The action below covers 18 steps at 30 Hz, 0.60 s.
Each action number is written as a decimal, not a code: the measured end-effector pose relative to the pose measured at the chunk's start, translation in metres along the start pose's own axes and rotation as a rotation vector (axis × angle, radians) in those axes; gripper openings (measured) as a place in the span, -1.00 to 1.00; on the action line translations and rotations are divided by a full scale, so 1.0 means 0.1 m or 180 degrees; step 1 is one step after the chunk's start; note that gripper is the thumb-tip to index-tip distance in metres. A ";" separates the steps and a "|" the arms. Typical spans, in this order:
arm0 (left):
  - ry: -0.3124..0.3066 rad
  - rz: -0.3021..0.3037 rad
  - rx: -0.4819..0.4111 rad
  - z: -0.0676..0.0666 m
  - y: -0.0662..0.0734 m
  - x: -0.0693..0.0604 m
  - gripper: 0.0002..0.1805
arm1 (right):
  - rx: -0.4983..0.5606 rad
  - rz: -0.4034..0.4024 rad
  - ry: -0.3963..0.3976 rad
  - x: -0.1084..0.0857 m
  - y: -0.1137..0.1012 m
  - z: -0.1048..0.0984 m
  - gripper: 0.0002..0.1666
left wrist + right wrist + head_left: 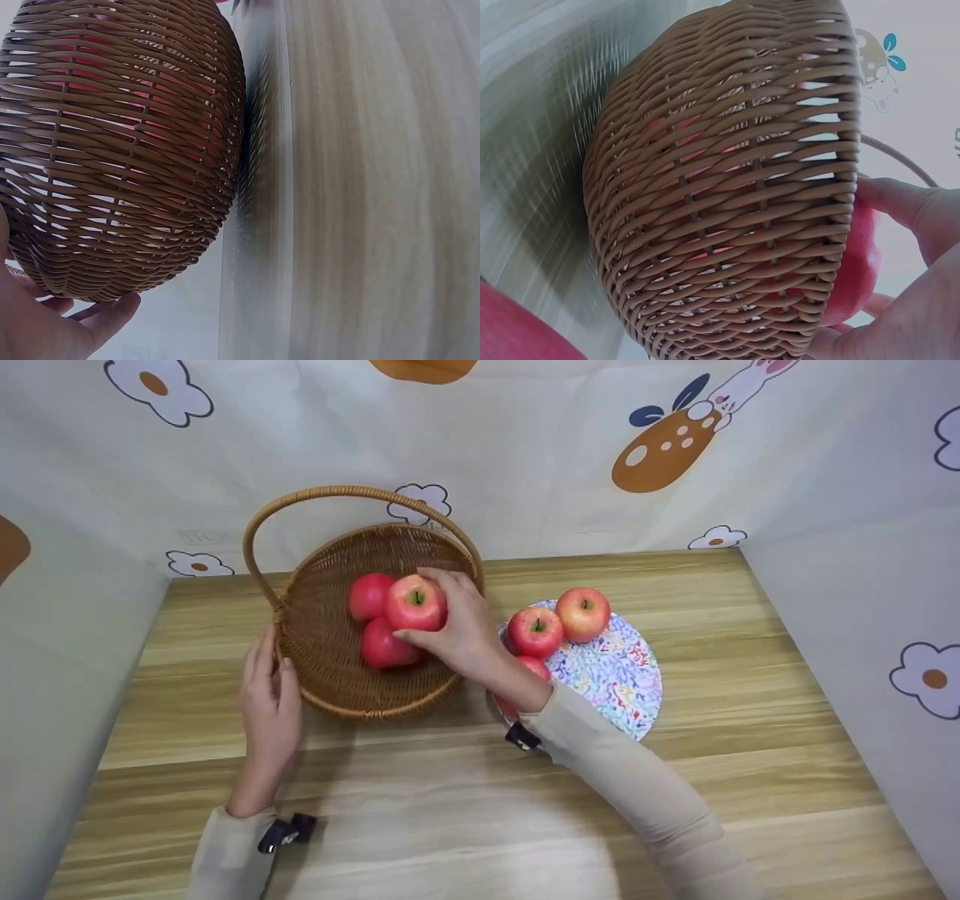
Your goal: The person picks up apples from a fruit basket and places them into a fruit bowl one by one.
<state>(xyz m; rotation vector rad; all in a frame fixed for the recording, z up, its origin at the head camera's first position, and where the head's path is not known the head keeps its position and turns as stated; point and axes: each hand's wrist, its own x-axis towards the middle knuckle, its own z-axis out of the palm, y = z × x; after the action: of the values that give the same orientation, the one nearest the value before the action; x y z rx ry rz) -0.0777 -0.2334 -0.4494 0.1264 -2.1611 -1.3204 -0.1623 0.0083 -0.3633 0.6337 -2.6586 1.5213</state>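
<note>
A round wicker basket (322, 652) with a tall arched handle stands on the table, its mouth tilted towards the head camera. Two red apples (390, 643) lie inside it. My right hand (465, 630) grips another apple (412, 604) between thumb and fingers, over the basket's mouth; in the right wrist view this apple (855, 266) shows past the rim. On the basket's left side rests my left hand (271, 697), its fingers fairly straight against the outer weave. The left wrist view shows those fingers (109, 324) touching the wicker.
To the right, a round patterned plate (600, 682) bears several apples (535, 631), some partly hidden by the right forearm. A patterned cloth backdrop (540, 457) encloses the wooden table (420, 810) at the back and sides. Each wrist carries a small black camera (281, 834).
</note>
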 end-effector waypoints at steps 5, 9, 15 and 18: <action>0.0002 0.0003 -0.0013 0.00 0.00 0.00 -0.44 | 0.0073 -0.0006 -0.0034 -0.05 -0.01 0.01 -0.10; 0.0002 -0.0023 -0.0001 0.00 -0.01 0.00 -0.44 | 0.0088 -0.0036 -0.0024 -0.09 -0.02 0.01 -0.10; 0.0036 0.0015 0.0017 0.01 -0.02 0.00 -0.46 | 0.0108 -0.0117 0.0029 -0.13 -0.03 -0.01 -0.11; 0.0041 0.0025 0.0026 0.01 -0.02 -0.01 -0.46 | 0.0117 -0.0132 0.0035 -0.16 -0.04 -0.02 -0.11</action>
<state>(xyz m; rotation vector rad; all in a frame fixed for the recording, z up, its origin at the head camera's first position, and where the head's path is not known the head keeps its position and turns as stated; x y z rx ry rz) -0.0782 -0.2336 -0.4516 0.1291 -2.1544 -1.3030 -0.1470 0.0138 -0.3621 0.6760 -2.5980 1.5618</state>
